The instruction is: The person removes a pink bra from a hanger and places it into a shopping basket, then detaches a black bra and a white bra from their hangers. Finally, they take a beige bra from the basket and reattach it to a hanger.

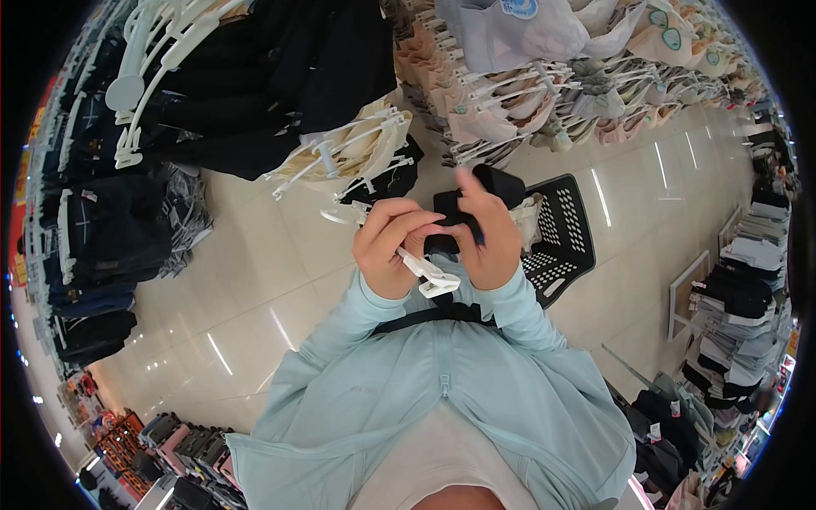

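My left hand (393, 246) is closed around a white plastic clip hanger (432, 274). The hanger's clip sticks out below my fingers, and its other end shows to the left of the hand. My right hand (490, 234) is closed on a piece of black cloth (447, 206), with one finger raised. The thumbs and fingertips of both hands come together at the cloth's lower edge. Part of the cloth is hidden behind my right hand.
A black perforated shopping basket (561, 238) with items in it is behind my right hand. Black garments (272, 85) and cream ones (357, 157) hang ahead on the left. Bras (518, 102) on hangers fill the front right. Shelves of folded clothes (748, 297) stand right, above glossy floor tiles (255, 246).
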### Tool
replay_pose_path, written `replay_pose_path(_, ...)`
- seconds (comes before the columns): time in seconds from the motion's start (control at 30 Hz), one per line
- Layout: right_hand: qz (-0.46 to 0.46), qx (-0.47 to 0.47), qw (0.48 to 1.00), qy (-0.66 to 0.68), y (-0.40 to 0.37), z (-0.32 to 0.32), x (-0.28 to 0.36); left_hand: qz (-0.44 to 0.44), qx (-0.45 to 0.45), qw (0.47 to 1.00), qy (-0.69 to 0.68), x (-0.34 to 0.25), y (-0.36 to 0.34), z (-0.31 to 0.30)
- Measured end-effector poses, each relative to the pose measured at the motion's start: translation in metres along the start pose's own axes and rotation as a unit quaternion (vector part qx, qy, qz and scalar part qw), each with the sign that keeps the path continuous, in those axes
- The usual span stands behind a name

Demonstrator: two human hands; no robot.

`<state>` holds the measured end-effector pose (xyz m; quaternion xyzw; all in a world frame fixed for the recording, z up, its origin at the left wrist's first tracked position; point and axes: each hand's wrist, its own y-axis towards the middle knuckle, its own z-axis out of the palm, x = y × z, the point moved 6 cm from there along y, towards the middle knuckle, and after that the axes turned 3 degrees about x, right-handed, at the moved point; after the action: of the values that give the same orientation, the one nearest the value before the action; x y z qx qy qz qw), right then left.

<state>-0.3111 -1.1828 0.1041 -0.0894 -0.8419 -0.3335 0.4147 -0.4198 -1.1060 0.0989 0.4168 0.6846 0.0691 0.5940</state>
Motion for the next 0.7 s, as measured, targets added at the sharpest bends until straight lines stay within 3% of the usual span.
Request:
replay_pose_path(0.13,-0.044,0.051,0.994,-0.091,-0.002,0.009,-0.005,0.005,-0.004,1.000,0.003,0.002,0.000,0.000)
replay_pose_path(0.27,-0.054,0.037,0.998,-0.005,-0.002,0.013,-0.011,-0.017,0.020,1.000,-0.006,0.006,0.000,0.002)
replay_pose_path(0.33,0.042,0.055,0.990,0.123,-0.009,0.020,-0.031,-0.042,0.037,0.998,-0.017,0.004,0.001,0.003)
replay_pose_path(0.4,0.069,0.043,0.986,0.146,-0.012,0.017,-0.038,-0.157,0.074,0.985,-0.004,0.011,0.002,0.004)
replay_pose_path(0.5,0.120,0.013,0.974,0.192,-0.016,0.006,-0.044,-0.172,0.084,0.981,-0.035,0.020,0.004,0.001)
replay_pose_path(0.53,0.089,0.022,0.981,0.169,-0.014,-0.001,-0.037,-0.208,0.099,0.972,-0.044,0.024,0.004,0.000)
replay_pose_path(0.7,-0.019,0.012,0.996,0.088,-0.008,-0.008,-0.001,-0.187,0.105,0.976,-0.029,0.033,0.003,0.001)
